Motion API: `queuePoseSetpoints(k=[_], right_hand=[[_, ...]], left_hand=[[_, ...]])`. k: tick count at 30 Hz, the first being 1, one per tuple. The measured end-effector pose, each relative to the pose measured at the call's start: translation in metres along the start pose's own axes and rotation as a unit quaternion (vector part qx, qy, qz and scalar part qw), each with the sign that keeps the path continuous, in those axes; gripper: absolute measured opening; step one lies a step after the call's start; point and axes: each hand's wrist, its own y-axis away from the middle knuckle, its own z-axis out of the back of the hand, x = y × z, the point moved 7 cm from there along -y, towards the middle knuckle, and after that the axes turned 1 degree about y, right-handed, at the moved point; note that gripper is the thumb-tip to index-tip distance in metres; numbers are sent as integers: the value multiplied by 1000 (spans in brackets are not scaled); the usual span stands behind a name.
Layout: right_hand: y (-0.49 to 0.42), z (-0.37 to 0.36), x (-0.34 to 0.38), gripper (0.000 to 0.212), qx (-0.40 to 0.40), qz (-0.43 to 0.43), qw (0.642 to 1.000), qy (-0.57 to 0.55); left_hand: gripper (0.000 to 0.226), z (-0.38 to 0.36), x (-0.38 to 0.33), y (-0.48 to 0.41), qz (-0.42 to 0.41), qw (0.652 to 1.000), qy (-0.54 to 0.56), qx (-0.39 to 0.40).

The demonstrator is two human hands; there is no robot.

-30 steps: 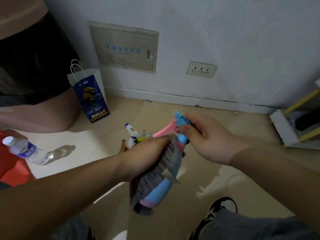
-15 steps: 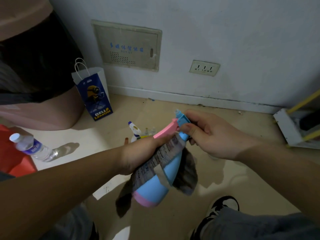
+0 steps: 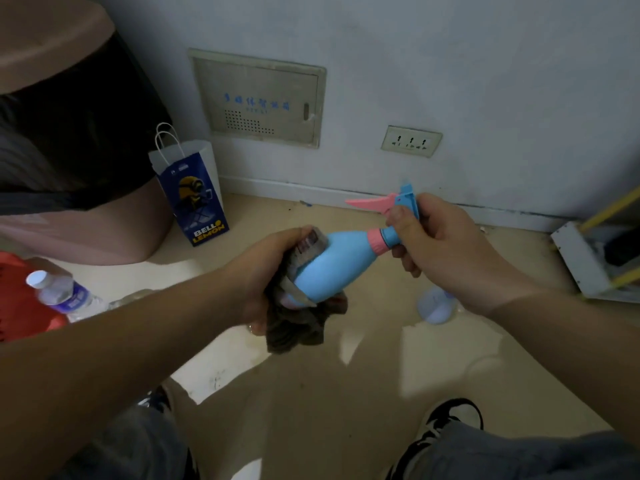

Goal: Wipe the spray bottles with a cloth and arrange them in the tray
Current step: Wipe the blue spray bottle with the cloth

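— Position of the spray bottle?
— The blue spray bottle (image 3: pixel 341 261) is held in the air above the floor (image 3: pixel 311 393). It is nearly level, with its base to the left and its pink trigger (image 3: pixel 370 202) jutting left from the head.

— Left hand?
— The left hand (image 3: pixel 266 268) is curled round a dark grey cloth (image 3: pixel 294 323) that wraps the bottle's base. Loose cloth hangs below.

— Right hand?
— The right hand (image 3: pixel 446 247) has its fingers closed round the neck, just past the pink collar, with the thumb on the sprayer head.

— Surroundings?
— A water bottle (image 3: pixel 62 294) lies at far left, and a blue paper bag (image 3: pixel 194 195) stands by the wall. A pale rounded object (image 3: pixel 436 306) on the floor near the right wrist is blurred; it is possibly another bottle.
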Motion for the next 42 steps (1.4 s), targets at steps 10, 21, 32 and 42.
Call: queuePoseSetpoints(k=[10,21,32,42], right_hand=[[8,-15,-13,16,-34,-63,997,0],[20,-41,-20,25,21,-167,974,-150],[12,-28,-8,36,74,-109,985,-109],[18,-41,-9,24,113,-95,986,-74]], left_hand=[[43,36,-26,-1,-230,894,-266,-278],[23,-60,-27,37,-510,673,-536,1],[60,-18,-35,13,-332,780,-530,-13],[39,-41,-16,25,-416,715,-562,-1]])
